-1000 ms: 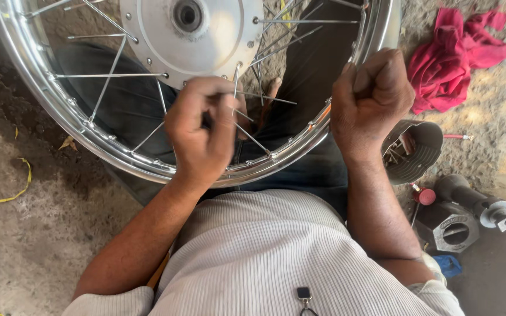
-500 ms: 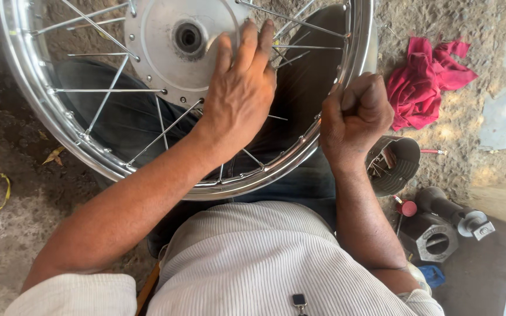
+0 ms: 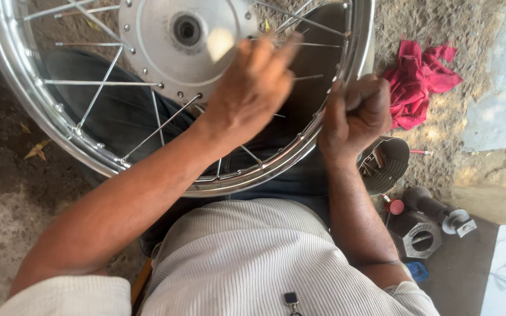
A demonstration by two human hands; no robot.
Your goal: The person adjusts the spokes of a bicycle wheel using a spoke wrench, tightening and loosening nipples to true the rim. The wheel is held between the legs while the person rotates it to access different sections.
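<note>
Wheel (image 3: 48, 111) lies across my lap, chrome rim toward me, hub (image 3: 165, 41) near the top edge of view. My left hand (image 3: 253, 88) hovers open over the spokes (image 3: 106, 83) beside the hub, fingers spread and blurred. My right hand (image 3: 355, 111) is a closed fist at the rim's right side; what it grips I cannot tell. On the ground right of the wheel lies a red rag (image 3: 417, 88).
</note>
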